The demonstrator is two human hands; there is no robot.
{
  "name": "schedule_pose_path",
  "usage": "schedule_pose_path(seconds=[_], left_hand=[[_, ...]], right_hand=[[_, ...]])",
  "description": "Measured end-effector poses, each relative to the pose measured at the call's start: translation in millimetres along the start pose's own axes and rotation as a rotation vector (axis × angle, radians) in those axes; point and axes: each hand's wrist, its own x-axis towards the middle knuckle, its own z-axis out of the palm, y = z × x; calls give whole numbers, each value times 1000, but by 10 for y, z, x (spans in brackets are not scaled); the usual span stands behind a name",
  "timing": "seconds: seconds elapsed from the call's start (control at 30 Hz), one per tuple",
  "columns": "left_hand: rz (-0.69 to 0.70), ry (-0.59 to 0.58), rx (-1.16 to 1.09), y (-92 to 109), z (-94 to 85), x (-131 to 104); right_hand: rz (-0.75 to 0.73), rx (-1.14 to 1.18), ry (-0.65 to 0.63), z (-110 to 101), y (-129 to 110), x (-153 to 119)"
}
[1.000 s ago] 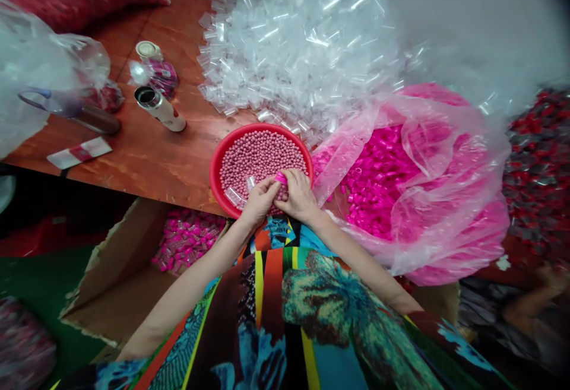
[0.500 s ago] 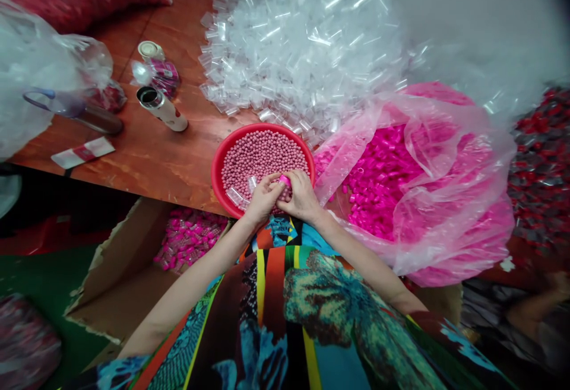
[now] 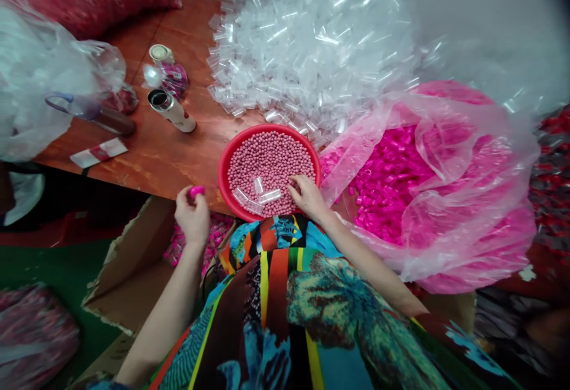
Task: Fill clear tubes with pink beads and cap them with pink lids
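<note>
My left hand (image 3: 193, 218) is closed around a small piece with a bright pink cap (image 3: 196, 191); whatever lies below the cap is hidden in my fingers. It is held to the left of the red bowl, above the cardboard box. Inside the bowl (image 3: 224, 191) are many pink beads (image 3: 267, 152) with several clear plastic tubes (image 3: 270, 196) lying on them. My right hand (image 3: 310, 198) reaches over the bowl's right rim, thumb and fingers apart at the beads, with nothing visible in it.
Clear tubes (image 3: 307, 51) are heaped behind the bowl. On the right, a pink plastic bag (image 3: 472, 200) spills pink caps (image 3: 387, 182). The cardboard box (image 3: 129, 259) below holds pink-capped pieces (image 3: 218, 230). A tumbler (image 3: 173, 112) and a bottle (image 3: 100, 116) stand on the left.
My hands were together over the bowl at the pink cap. The left has moved left and out past the rim with the capped piece; the right has parted from it, staying over the beads.
</note>
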Motion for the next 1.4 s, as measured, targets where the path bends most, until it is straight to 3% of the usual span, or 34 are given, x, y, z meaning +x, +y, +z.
schedule_pose_path(seconds=[0.1,0.17,0.23,0.33,0.43,0.63,0.73,0.83,0.9,0.97,1.03,1.13,1.27,1.4], left_hand=[[24,101,251,-178,-211,-15],[161,12,241,-69,-140,-92],[321,-202,157,162,66,-183],[548,-645,117,534,447,-281],[641,-846,225,738,711,-302],[646,-946,186,733,842,-231],[615,-1019,90,714,823,-162],[556,-1001,53,667,741,-52],[479,-933,30,607,672,23],[364,-876,-21,546,632,61],[245,-873,-94,519,642,42],[134,-920,-211,576,737,-70],[216,-909,-248,740,877,-215],[366,-899,-164,826,957,-263]], right_hand=[[-98,-156,-165,41,-93,43],[-157,-255,-265,81,-176,82],[-183,-312,-316,121,-228,130],[-164,-263,-307,155,-214,185],[-109,-74,-239,142,-130,180],[-46,319,-86,14,-34,76],[-28,447,-109,-30,-18,65],[24,477,-49,-89,37,73],[77,444,-2,-154,80,73],[89,400,-46,-214,89,66],[53,363,-105,-233,35,55],[34,409,-83,-158,-133,47],[199,613,-81,-3,-277,59],[326,732,24,67,-206,59]])
